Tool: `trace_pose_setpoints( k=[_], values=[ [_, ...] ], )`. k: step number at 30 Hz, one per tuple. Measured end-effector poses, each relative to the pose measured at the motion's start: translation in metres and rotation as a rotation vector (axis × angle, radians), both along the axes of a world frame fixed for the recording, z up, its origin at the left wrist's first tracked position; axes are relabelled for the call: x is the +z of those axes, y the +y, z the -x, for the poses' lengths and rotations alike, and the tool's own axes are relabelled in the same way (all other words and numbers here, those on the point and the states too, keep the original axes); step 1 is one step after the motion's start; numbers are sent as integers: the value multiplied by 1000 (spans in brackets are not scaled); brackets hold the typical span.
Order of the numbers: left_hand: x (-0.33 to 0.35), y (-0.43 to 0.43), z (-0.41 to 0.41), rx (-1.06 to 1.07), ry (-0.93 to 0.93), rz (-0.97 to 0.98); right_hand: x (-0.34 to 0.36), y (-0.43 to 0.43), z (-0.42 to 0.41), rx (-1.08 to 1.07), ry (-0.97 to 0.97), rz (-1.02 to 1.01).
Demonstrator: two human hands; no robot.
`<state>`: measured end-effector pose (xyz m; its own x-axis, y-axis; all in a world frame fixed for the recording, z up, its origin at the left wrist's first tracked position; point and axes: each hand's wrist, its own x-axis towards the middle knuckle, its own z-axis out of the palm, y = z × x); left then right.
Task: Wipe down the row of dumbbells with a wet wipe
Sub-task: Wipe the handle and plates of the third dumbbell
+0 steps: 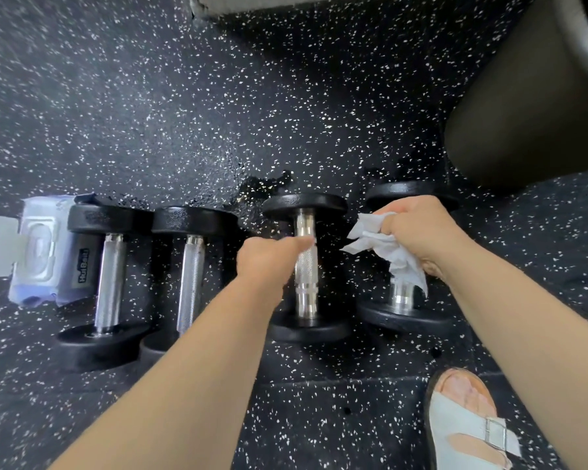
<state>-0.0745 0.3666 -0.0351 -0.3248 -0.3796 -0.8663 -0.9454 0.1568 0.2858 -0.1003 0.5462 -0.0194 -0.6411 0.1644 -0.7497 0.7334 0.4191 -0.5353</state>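
**Item: wet wipe** [384,245]. White and crumpled, bunched in the right hand [418,232]. One loose tail hangs down over the bar of the fourth dumbbell [404,317], at the right end of the row.

**Row.** Four dumbbells lie side by side on the speckled floor [184,113], bars pointing away from the person. From the left:
- first dumbbell [111,266]
- second dumbbell [190,266]
- third dumbbell [305,266]
- the fourth

**Step in hand (judged).** Wiping the fourth bar.
- Done well, the wipe wraps right round the knurled grip and travels from collar to collar.
- The dumbbell is then rolled so the underside is covered.
- The plates' faces and rims come next.
- A flatter fold would give more contact than the present wad.
- The round plates may roll under pressure, so a steadying hold helps.

**Right hand.** Fingers closed round the wipe, knuckles up, low over the fourth bar. The forearm reaches in from the lower right.

**Left hand.** Fingers curled, thumb laid across the third bar. Whether the fingers close round the bar is hidden. The forearm stretches in from the lower left.

**Surroundings.**
- Wipe pack [38,252], touching the first dumbbell's left side.
- Wet patch [265,184] on the floor just beyond the third dumbbell.
- Sandal [465,422] on the near right of the floor.
- Dark padded object [523,113] at the far right.
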Motion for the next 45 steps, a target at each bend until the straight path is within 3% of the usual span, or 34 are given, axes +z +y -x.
trace_pose_setpoints(
  k=[2, 6, 14, 22, 29, 37, 45],
  values=[
    [-7, 15, -6, -134, 11, -74, -1, 2, -1, -14, -4, 6],
    [-22, 33, -8, -139, 56, -174, -5, 9, -1, -26, -10, -4],
    [-6, 20, 1, -412, 93, -98, -5, 16, -1, -34, -7, 8],
    [46, 0, 19, -1007, 115, 165, 15, 10, 4, -10, 10, 70],
    [72, -11, 3, -1378, 110, 275, 21, 13, 3, -54, 57, 84],
    [55, -4, -29, -2022, 215, 493, 17, 9, 2, -24, 56, 81],
    [22, -3, -33, -2284, 276, 479, 11, 4, 0, -19, 66, 97]
  ],
)
